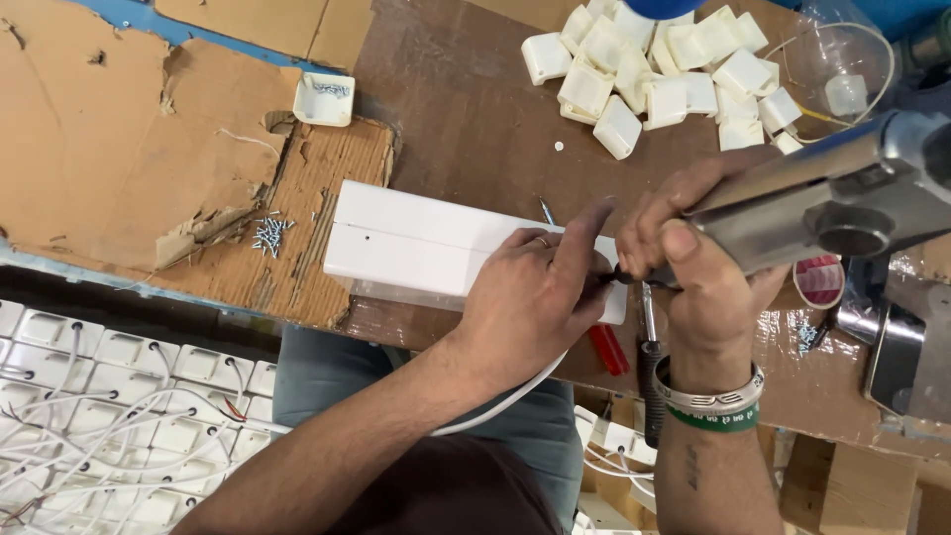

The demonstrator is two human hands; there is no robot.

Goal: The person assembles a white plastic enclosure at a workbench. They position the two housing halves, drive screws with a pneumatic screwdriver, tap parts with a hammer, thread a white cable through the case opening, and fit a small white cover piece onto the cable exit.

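White plastic caps heap (pixel 659 74); loose screws (pixel 268 234); torn cardboard (pixel 109 149); perhaps tape roll (pixel 818 280).

Evenly and brightly lit from overhead, softly diffused. Only short, faint shadows under the hands (pixel 535 297) and beneath the white box (pixel 416 243). Mild glare on the metal tool body (pixel 842 193) at the desk's (pixel 466 119) right edge, also blurred from closeness. Sharp through the centre. Slight wide-angle bending toward the corners. No strong colour cast, whites near blown out.

Left hand (pixel 535 297) on white box (pixel 416 243), right hand (pixel 693 258) gripping power screwdriver (pixel 842 198)
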